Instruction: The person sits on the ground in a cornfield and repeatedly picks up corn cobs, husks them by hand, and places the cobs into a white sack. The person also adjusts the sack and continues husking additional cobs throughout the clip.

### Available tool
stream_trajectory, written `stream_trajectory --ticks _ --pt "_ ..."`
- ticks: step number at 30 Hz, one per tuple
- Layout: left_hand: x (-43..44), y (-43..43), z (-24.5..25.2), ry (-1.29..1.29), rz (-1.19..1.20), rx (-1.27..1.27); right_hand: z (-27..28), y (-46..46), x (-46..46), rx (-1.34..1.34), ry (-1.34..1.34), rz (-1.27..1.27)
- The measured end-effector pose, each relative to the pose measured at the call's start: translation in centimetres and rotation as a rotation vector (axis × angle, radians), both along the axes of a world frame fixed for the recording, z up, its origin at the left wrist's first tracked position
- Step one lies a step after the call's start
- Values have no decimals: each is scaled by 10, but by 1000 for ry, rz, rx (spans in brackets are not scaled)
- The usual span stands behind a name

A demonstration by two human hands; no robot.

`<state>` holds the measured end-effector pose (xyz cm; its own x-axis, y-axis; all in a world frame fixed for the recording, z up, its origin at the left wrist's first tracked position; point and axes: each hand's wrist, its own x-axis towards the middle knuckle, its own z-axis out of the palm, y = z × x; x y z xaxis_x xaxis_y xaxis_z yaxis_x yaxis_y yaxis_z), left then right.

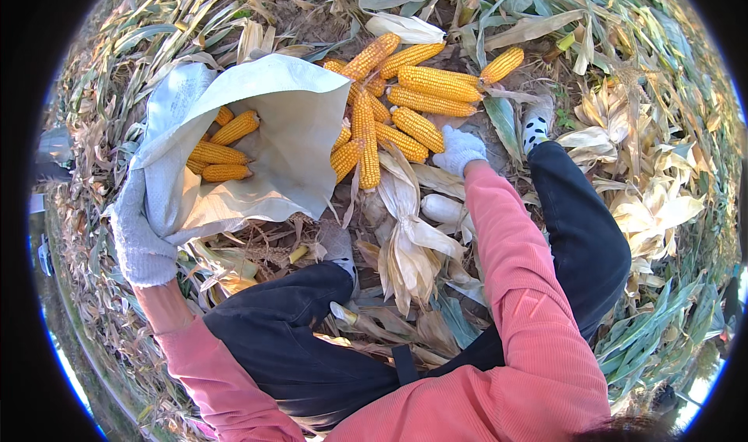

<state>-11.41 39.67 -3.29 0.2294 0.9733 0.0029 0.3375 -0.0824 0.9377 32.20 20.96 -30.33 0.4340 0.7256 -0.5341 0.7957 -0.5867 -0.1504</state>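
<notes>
My left hand (139,237), in a white knit glove, grips the near-left edge of a white woven sack (292,167). The sack lies with its mouth facing me, and several husked yellow corn cobs (225,151) show inside it. My right hand (460,151), also gloved, touches the near end of a husked corn cob (418,128) on the ground. Its fingertips are partly hidden, so a firm hold on the cob cannot be made out. More husked cobs (432,84) lie in a loose pile between the sack and this hand.
Dry husks (409,237) lie between my legs, near a pale unopened ear (441,208). One cob (502,65) sits apart at the pile's far right. Cut stalks and leaves (648,325) cover the ground around me. My bent legs (578,220) flank the near area.
</notes>
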Motion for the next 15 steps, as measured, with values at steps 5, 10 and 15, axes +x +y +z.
stream_trajectory --ticks 5,10,15 --pt "18 0 11 -336 128 -268 35 -24 5 90 394 -156" --pt "18 -6 22 -299 43 -315 98 -46 -2 127 725 -94" --pt "27 -1 9 -377 185 -251 125 9 -99 144 698 219"
